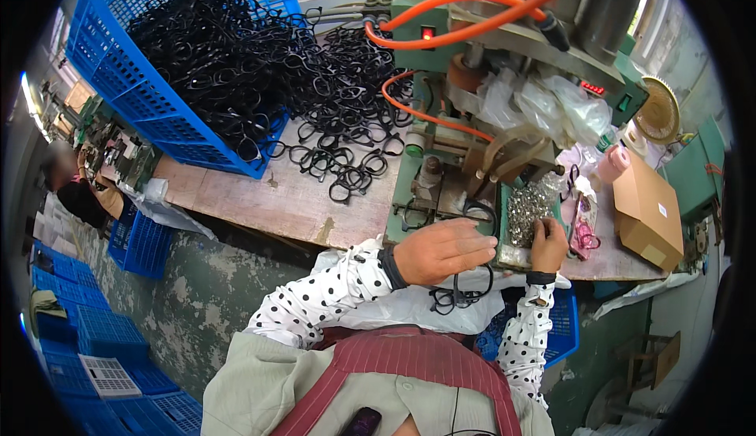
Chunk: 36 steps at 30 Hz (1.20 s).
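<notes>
My left hand [446,252] reaches across the machine's front edge, back up, its fingers pressed together and pointing right. A black eyeglass frame [493,222] shows past its fingertips, and the hand appears closed on it; the thumb and grip are hidden. Below that hand are more dark rims [463,297], against white plastic sheeting. My right hand [549,245] is at the near right edge of a green tray [504,214] of small shiny metal parts [529,211]. Its fingers are bunched in a pinch, and whatever is between them is too small to make out.
A green press [409,164] with orange hoses [472,38] stands ahead. To its left, a tipped blue crate [150,113] spills black eyeglass frames [339,113] over the table [315,214]. On the right are a cardboard box [647,204] and a pink roll [613,163]. A person sits far left.
</notes>
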Motion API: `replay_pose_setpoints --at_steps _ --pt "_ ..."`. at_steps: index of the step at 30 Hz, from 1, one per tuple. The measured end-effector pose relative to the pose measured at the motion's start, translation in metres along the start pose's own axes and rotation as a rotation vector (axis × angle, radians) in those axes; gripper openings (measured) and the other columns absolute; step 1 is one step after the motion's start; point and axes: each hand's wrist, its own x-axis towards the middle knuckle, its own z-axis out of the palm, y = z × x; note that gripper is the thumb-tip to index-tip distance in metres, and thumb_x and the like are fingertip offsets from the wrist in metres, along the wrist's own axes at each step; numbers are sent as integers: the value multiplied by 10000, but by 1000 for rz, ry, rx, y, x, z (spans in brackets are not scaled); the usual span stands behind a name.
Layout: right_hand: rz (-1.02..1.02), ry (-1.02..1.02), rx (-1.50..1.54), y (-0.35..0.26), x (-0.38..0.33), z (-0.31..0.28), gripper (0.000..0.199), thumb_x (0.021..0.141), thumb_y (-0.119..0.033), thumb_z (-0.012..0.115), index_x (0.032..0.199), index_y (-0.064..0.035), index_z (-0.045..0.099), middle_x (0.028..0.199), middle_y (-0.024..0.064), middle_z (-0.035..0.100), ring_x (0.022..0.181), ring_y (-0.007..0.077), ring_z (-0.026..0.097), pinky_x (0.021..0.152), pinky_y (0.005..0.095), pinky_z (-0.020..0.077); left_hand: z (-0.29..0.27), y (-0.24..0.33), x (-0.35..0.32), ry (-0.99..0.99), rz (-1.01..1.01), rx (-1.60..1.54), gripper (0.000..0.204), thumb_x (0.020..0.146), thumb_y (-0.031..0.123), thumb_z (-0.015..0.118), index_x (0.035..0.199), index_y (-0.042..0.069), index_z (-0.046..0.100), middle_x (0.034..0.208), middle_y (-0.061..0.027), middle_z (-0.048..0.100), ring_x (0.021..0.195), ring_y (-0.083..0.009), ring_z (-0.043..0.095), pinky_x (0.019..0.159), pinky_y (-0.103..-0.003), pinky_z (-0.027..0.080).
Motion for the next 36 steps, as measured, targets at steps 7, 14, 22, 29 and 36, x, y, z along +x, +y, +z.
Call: replay_pose_setpoints --at_steps 7,14,22,29,36 --pt "-78 248 -35 -16 -12 2 86 873 -81 622 938 -24 619 849 159 629 799 346 590 700 419 465 -44 -85 -42 79 -210 414 469 837 480 585 1116 105 618 1226 -148 527 1160 -317 481 987 -541 264" --pt "-23 229 -18 -22 -6 -1 97 787 -78 701 877 -50 677 841 105 610 868 293 558 835 418 408 -68 -241 -88 -422 -1317 697 417 748 454 666 1131 290 680 1586 -64 133 1430 -433 38 1051 -730 35" --pt "68 225 1 -16 -7 -1 80 829 -99 673 894 -52 670 867 96 643 844 284 584 801 391 438 -56 -258 -150 -292 -878 496 190 634 294 705 789 190 736 1397 -71 437 1283 -452 328 1051 -657 205" --pt "80 219 -49 -7 -6 2 98 840 -140 671 924 -93 688 873 75 665 844 267 598 798 381 434 -82 -201 -133 -570 -378 278 217 680 186 733 896 167 723 1398 -110 464 1283 -474 341 1050 -557 346" --pt "31 189 9 -2 -3 1 96 813 -131 708 905 -125 733 825 89 654 783 247 607 733 354 470 -153 -116 -100 -268 -749 369 137 804 192 660 885 106 728 1156 -100 638 1107 -326 526 891 -414 462"
